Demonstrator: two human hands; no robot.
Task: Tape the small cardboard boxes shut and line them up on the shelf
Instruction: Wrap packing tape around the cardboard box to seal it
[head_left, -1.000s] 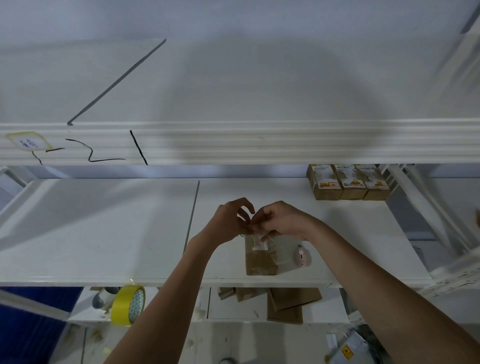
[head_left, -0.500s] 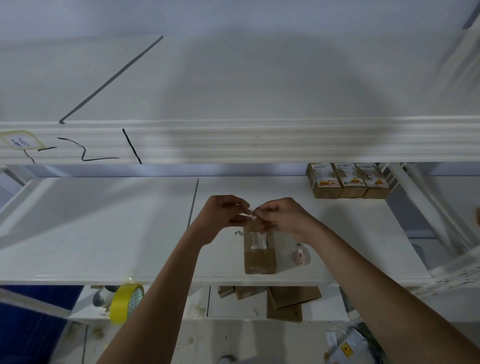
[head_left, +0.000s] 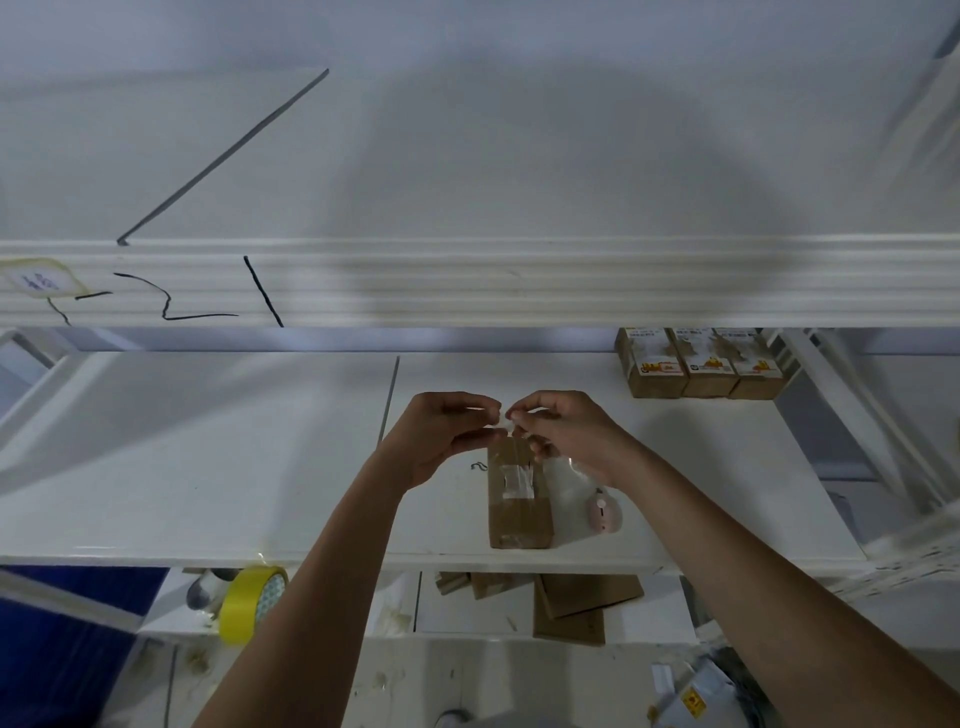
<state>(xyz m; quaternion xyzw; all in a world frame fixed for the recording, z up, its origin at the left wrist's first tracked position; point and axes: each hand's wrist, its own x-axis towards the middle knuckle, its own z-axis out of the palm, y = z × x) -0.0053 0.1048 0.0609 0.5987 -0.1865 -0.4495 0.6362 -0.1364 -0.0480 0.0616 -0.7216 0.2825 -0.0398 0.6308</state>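
Above the box (head_left: 518, 499), which lies on the shelf (head_left: 208, 467), the left hand (head_left: 441, 436) and right hand (head_left: 566, 436) pinch a tape strip (head_left: 506, 423) between fingertips. Three boxes (head_left: 698, 364) stand behind, to the right.

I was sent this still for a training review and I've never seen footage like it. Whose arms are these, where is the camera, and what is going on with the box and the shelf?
No machine here: a person wears a wide-angle camera on the head, looking forward and down, so the two bare arms are theirs. The left hand and the right hand meet fingertip to fingertip, pinching a strip of clear tape above a small cardboard box. That box lies on the white shelf and already carries a clear tape patch. Beside it sits a small pink object; I cannot tell what it is. At the back right, three printed boxes stand in a row. On the level below are a yellow tape roll and flat cardboard pieces. Another white shelf board crosses the top.
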